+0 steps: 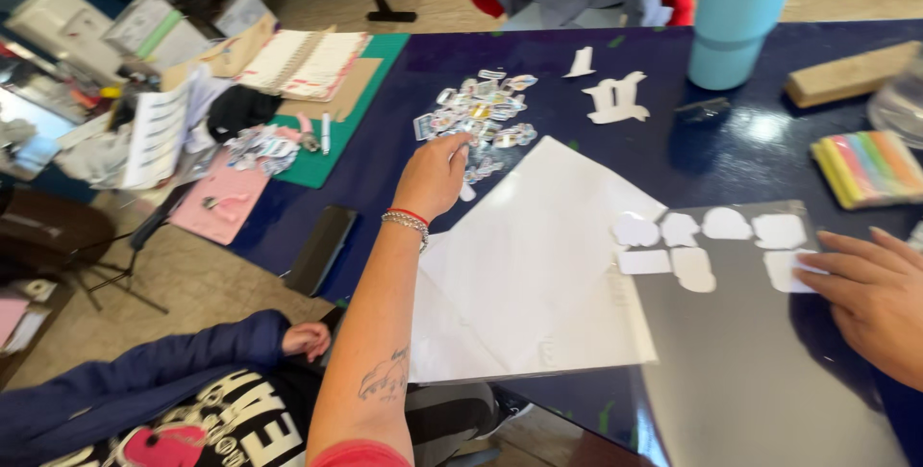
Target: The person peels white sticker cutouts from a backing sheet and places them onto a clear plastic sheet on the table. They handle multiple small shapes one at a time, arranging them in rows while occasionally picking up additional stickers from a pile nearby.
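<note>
My left hand (433, 176) reaches far across the dark blue table (385, 169), its fingertips down on the near edge of a pile of small colourful stickers (486, 111). A beaded bracelet and a red cord ring its wrist. I cannot see anything gripped in its fingers. My right hand (870, 299) lies flat at the right, fingers spread on a grey sheet (750, 361). It touches one of several white cut-out shapes (726, 225) laid in rows there. A large white paper sheet (529, 265) lies between the two hands.
A teal tumbler (735, 15), a wooden block (851, 73) and a pastel stack (870, 167) stand at the back right. A spiral notebook (303, 63), green mat (327, 154) and pink sheet (226, 202) lie left. Another person in a blue jacket (144, 371) sits lower left.
</note>
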